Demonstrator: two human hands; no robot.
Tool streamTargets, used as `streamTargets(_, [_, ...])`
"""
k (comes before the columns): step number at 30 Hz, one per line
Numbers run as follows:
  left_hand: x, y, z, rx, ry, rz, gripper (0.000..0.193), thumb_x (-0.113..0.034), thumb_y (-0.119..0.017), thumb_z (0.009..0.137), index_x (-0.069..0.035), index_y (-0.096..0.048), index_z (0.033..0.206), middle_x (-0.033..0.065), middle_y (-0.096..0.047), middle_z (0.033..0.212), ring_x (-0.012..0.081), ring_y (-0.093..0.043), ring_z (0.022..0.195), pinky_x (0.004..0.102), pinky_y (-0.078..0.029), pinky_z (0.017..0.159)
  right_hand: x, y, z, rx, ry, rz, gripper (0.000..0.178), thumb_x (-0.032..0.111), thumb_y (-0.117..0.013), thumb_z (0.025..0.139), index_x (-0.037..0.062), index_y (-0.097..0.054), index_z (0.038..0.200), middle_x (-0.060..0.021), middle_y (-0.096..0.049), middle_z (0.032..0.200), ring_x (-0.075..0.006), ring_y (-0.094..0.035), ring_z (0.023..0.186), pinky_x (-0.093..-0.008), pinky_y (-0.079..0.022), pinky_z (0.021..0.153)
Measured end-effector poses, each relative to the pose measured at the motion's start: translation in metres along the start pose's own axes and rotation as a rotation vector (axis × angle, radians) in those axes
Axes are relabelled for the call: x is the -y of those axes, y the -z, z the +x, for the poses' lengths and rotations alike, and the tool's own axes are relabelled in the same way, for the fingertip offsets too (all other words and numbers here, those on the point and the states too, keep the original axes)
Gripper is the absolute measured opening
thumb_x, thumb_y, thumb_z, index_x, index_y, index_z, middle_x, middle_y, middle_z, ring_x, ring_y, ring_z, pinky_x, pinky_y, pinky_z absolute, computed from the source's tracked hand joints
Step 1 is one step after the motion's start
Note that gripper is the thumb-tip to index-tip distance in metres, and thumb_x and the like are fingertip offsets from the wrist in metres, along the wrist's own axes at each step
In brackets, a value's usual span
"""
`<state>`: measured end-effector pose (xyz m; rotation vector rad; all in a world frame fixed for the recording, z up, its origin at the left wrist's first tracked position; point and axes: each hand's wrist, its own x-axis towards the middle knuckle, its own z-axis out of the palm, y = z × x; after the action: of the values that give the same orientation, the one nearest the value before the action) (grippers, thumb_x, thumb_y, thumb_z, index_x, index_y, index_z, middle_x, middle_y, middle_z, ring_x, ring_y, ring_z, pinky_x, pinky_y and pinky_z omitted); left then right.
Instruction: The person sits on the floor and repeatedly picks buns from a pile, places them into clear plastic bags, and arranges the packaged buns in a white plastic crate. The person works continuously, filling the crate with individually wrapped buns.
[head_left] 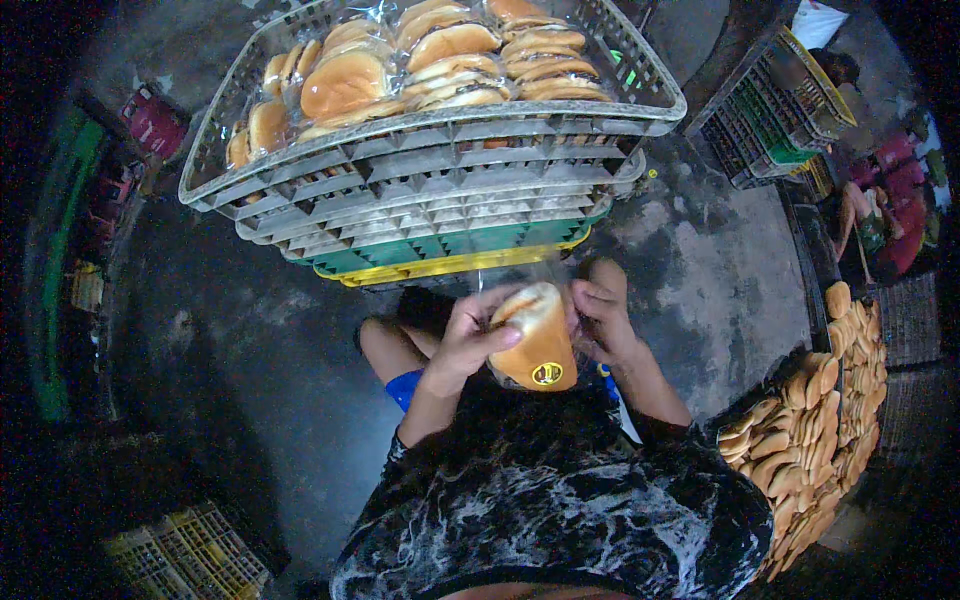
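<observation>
In front of my chest is a golden bread bun [535, 345] in a clear plastic bag, with a round yellow and black label low on it. My left hand [472, 335] is closed around its left side, the thumb lying across the front. On the other side, the curled fingers of my right hand [606, 312] pinch the clear bag near its upper right edge; part of the grip is blurred. Just beyond both hands stands a stack of plastic crates, its grey top crate [440, 122] holding several bagged buns [345, 85].
To the right lies a large heap of unbagged buns [800, 450]. Another crate stack [770, 115] stands at the far right, with another person [868, 215] near it. A yellowish crate [190, 555] is at the lower left, and a red container [152, 125] at the far left.
</observation>
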<state>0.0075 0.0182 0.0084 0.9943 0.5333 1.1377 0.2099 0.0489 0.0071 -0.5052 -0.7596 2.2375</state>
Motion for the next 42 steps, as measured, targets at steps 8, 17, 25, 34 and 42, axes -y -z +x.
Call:
streamTargets(8, [0.012,-0.005,-0.002,-0.201,-0.245,-0.066,0.039,-0.004,-0.067,0.067,0.001,-0.054,0.103,0.0124,-0.05,0.107,0.02,-0.052,0.095,0.0283,-0.04,0.082,-0.006,-0.031,0.015,-0.242,0.281,-0.557,0.031,0.016,-0.055,0.08,0.003,-0.046,0.106,-0.0035,-0.052,0.095,-0.0143,-0.049,0.09,-0.0265,-0.037,0.084])
streamTargets(17, [0.008,-0.011,0.011,-0.404,-0.127,0.303,0.009,-0.005,-0.061,0.075,0.001,-0.056,0.077,0.0013,-0.054,0.082,0.0084,-0.046,0.077,0.0234,-0.039,0.071,0.005,-0.046,0.019,-0.071,0.279,-0.692,0.022,0.016,-0.057,0.081,0.0014,-0.055,0.097,-0.0003,-0.055,0.083,-0.008,-0.049,0.075,-0.0219,-0.04,0.068])
streamTargets(25, [0.014,-0.024,0.011,-0.506,-0.2,0.677,0.015,-0.004,-0.058,0.078,0.001,-0.045,0.079,0.0032,-0.053,0.072,0.0071,-0.052,0.068,0.02,-0.043,0.062,-0.001,-0.036,0.027,-0.347,0.41,-1.014,0.009,0.004,-0.059,0.075,0.0005,-0.053,0.08,-0.0072,-0.057,0.074,-0.0166,-0.055,0.069,-0.028,-0.044,0.064])
streamTargets(34, [0.024,-0.014,0.001,-0.045,0.313,1.222,0.017,-0.008,-0.055,0.079,0.0,-0.055,0.094,0.0032,-0.059,0.079,0.0131,-0.055,0.07,0.0261,-0.043,0.061,-0.02,-0.004,-0.005,-0.225,0.219,-1.558,0.015,0.01,-0.053,0.075,0.0017,-0.055,0.088,-0.02,-0.058,0.082,-0.0373,-0.054,0.081,-0.0423,-0.043,0.07])
streamTargets(42, [0.119,0.027,-0.01,0.027,0.437,0.675,0.021,-0.012,-0.044,0.08,-0.001,-0.054,0.094,0.0073,-0.053,0.092,0.0162,-0.049,0.09,0.0269,-0.037,0.081,-0.087,0.037,-0.044,-0.206,-0.357,-1.655,0.029,0.008,-0.044,0.08,0.0006,-0.047,0.108,-0.0218,-0.053,0.098,-0.0358,-0.054,0.089,-0.0401,-0.047,0.071])
